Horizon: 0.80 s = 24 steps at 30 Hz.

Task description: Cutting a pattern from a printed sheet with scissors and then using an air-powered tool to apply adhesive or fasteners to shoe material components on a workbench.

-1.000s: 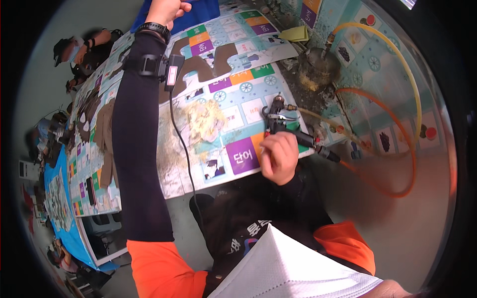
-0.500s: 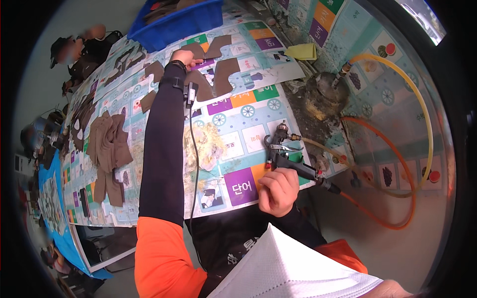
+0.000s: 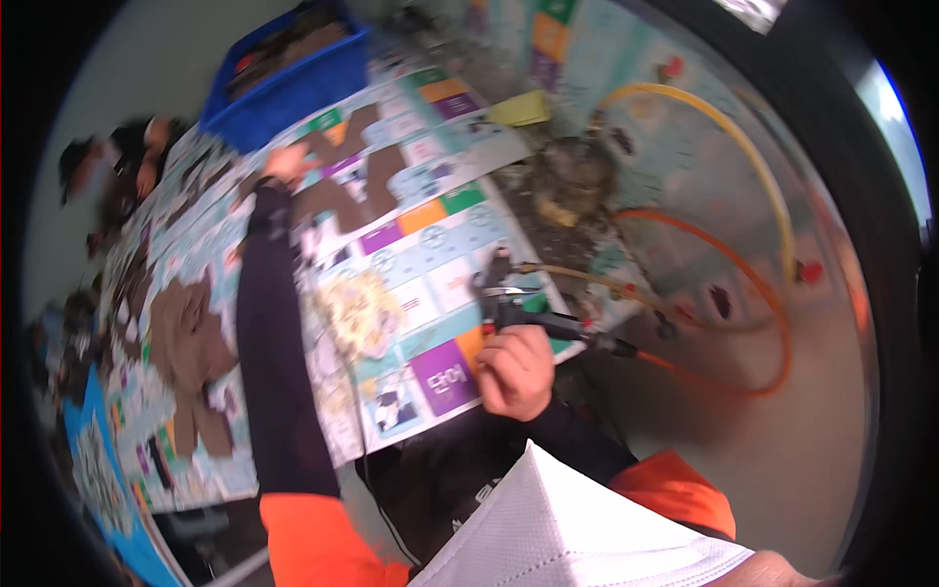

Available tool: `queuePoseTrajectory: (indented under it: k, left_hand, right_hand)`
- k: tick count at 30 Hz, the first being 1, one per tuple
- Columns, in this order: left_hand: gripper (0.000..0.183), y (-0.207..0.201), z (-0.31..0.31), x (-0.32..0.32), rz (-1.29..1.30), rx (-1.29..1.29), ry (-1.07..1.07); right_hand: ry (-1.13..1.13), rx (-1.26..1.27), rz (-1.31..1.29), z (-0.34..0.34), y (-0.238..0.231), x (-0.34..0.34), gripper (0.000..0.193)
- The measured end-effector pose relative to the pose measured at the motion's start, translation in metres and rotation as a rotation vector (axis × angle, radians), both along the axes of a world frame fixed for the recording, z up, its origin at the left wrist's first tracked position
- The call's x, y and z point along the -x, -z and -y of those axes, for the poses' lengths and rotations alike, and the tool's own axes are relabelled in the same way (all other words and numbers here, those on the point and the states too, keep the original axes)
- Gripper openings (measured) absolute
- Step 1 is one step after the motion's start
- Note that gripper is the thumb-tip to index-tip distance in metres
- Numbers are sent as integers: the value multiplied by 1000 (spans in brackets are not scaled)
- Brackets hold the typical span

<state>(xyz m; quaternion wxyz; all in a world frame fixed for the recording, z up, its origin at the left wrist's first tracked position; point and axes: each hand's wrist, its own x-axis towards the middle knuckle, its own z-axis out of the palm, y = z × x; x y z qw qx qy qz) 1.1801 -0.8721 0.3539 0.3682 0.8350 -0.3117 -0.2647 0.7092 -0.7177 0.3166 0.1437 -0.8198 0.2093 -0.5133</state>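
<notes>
My left hand point(image 3: 287, 163) reaches to the far side of the table, at the edge of flat brown V-shaped cut pieces. Motion blurs its fingers, so their grip cannot be made out. One cut piece point(image 3: 340, 137) lies just right of it, another point(image 3: 331, 203) closer to me. Near the table's front right edge, my right hand point(image 3: 516, 374) is curled closed, palm side hidden. Directly beyond it lies a black spray gun point(image 3: 528, 318) with a silver trigger, its handle end joined to an orange hose point(image 3: 675, 364). Whether the curled fingers hold anything does not show.
A blue bin point(image 3: 289, 103) of brown pieces stands at the back. Brown pieces are heaped point(image 3: 186, 333) at left. Yellowish residue point(image 3: 357, 313) crusts the table's middle. A yellow hose point(image 3: 724, 117) loops from a grimy pot point(image 3: 572, 176) at right. Another person point(image 3: 142, 161) sits beyond the far left.
The whole view has shifted and blurred. My left hand has moved left across the cut pieces. My right hand stays curled beside the spray gun.
</notes>
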Motion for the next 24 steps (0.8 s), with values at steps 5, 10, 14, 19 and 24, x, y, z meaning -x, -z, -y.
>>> queuePoseTrajectory:
  k: [5, 10, 14, 19, 24]
  left_hand:
    - [22, -66, -127, 26, -118, 216, -42]
    - [26, -98, -233, 124, -78, 365, 199]
    - [16, -70, -317, 178, 60, 445, 147]
    - [15, -5, -393, 212, 393, 538, -107]
    - [13, 24, -407, 228, 753, 487, -184]
  right_hand:
    - [-61, 15, 65, -10, 6, -18, 21]
    - [-10, 21, 38, -10, 4, -9, 15]
    - [19, 52, 35, -7, 4, -9, 12]
    - [18, 64, 33, -13, 3, -19, 12]
    - [52, 87, -7, -13, 5, -18, 13]
